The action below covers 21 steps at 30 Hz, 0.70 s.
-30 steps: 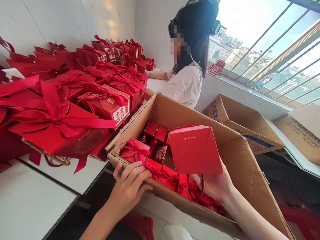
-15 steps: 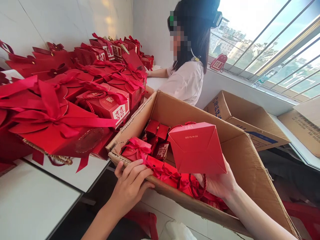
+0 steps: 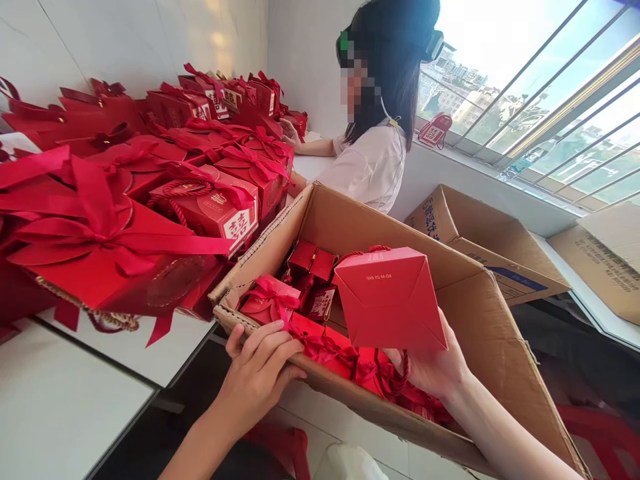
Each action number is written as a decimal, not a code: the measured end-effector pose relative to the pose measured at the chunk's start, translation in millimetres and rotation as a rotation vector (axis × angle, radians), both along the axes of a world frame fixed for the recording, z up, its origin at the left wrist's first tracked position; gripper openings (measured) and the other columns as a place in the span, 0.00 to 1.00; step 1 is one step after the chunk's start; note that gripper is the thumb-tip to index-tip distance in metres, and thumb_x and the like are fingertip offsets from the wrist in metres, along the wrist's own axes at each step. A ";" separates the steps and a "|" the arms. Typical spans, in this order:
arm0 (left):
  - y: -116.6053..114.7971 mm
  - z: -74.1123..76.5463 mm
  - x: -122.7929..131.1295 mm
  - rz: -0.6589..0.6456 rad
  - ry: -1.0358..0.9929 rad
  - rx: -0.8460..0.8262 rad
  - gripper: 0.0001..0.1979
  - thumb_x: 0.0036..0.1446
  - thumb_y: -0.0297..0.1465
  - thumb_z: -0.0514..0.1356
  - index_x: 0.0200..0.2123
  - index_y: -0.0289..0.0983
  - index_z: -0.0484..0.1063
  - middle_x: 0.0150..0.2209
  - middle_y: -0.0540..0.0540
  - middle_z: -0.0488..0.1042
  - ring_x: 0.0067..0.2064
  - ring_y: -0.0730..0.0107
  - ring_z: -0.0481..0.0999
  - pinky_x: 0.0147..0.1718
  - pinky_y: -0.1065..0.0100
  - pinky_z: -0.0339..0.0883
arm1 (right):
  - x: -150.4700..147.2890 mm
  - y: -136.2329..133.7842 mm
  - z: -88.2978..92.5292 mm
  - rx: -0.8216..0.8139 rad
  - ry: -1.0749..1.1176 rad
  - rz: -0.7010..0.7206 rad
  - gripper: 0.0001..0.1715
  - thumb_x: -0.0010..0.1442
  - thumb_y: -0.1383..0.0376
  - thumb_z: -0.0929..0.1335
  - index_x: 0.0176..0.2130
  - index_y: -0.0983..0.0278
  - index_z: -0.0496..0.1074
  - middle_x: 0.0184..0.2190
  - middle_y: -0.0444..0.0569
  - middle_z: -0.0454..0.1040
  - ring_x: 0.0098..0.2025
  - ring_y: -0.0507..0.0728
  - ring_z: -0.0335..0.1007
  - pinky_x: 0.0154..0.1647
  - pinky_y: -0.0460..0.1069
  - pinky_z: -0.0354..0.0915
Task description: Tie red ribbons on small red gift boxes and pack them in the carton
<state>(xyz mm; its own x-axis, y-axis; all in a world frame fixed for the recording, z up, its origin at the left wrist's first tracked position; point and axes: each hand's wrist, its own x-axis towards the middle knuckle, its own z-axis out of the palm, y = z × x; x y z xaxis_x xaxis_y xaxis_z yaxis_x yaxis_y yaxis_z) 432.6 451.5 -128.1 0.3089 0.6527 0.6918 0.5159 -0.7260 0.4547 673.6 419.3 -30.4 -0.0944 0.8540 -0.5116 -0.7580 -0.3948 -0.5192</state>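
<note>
My right hand (image 3: 440, 363) holds a red gift box (image 3: 387, 297) tilted so its flat base faces me, over the open cardboard carton (image 3: 390, 233). A twisted red cord hangs beneath the box by my fingers. My left hand (image 3: 267, 363) is closed over the carton's near left rim, fingers on top. Inside the carton lie several smaller red boxes, one with a ribbon bow (image 3: 273, 300) at the left corner. Others, partly hidden by the held box, line the near side.
Many red ribboned boxes (image 3: 105, 233) are piled on the white table (image 3: 65, 400) at left. Beyond the carton sits a person in a white top (image 3: 373, 160). Another open cardboard box (image 3: 493, 233) stands right, below the barred window. A red stool (image 3: 600, 427) is at lower right.
The view has shifted slightly. The person's hand now shows beside the far end of the pile. My hands keep their holds on the box and the rim.
</note>
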 end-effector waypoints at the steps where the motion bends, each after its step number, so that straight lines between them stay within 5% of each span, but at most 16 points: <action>1: -0.1 -0.2 0.2 -0.002 -0.002 0.000 0.08 0.63 0.37 0.54 0.37 0.42 0.71 0.34 0.51 0.74 0.46 0.69 0.71 0.58 0.64 0.46 | -0.1 0.3 -0.1 -0.004 -0.007 0.001 0.11 0.59 0.58 0.66 0.33 0.60 0.76 0.33 0.42 0.80 0.34 0.54 0.77 0.36 0.47 0.74; 21: 0.0 3.9 0.5 -0.014 0.003 -0.002 0.09 0.63 0.36 0.53 0.37 0.42 0.71 0.33 0.51 0.75 0.47 0.70 0.71 0.61 0.65 0.40 | -0.6 2.3 -2.4 -0.017 -0.089 -0.016 0.13 0.45 0.55 0.74 0.31 0.57 0.76 0.32 0.39 0.80 0.33 0.55 0.77 0.33 0.48 0.75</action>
<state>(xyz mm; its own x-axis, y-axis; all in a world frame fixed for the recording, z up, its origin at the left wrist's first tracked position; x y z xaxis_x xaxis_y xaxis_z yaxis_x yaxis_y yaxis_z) 433.2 451.5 -124.2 0.3206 0.6496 0.6894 0.5070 -0.7324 0.4545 673.0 421.6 -32.9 -0.0340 0.8462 -0.5317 -0.7157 -0.3920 -0.5781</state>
